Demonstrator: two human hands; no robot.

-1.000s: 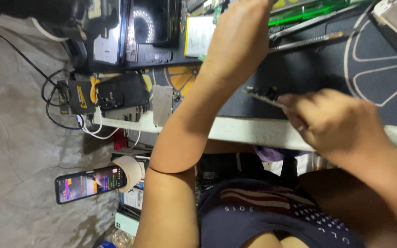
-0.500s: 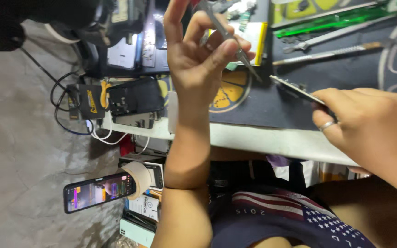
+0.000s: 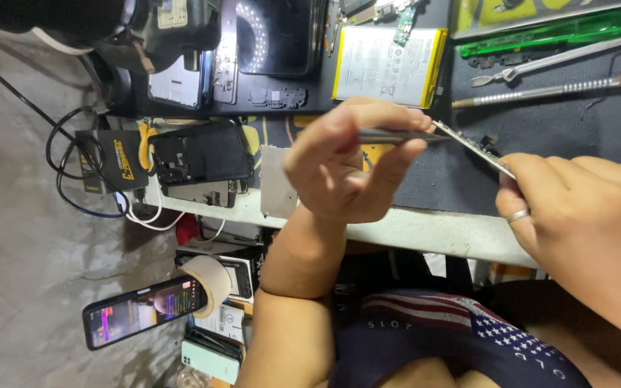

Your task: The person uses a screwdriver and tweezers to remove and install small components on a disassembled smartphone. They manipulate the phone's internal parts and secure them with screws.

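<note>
Dark work mat [image 3: 583, 129] behind hands. Left hand [image 3: 350, 162] pinches tweezers [image 3: 397, 136], tips touching thin circuit board [image 3: 476, 147]; right hand [image 3: 576, 208] closed, grips board's far end.

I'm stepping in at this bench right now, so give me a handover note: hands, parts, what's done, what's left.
Left hand: pinches slim metal tweezers, tips at one end of the circuit board.
Right hand: grips the narrow circuit board by its other end, above the dark mat.
Done: the black phone lies opened near the table edge; the battery lies out on the mat.
Left: the board is held in the air, not fitted anywhere. A metal tool lies unused on the mat.
</note>
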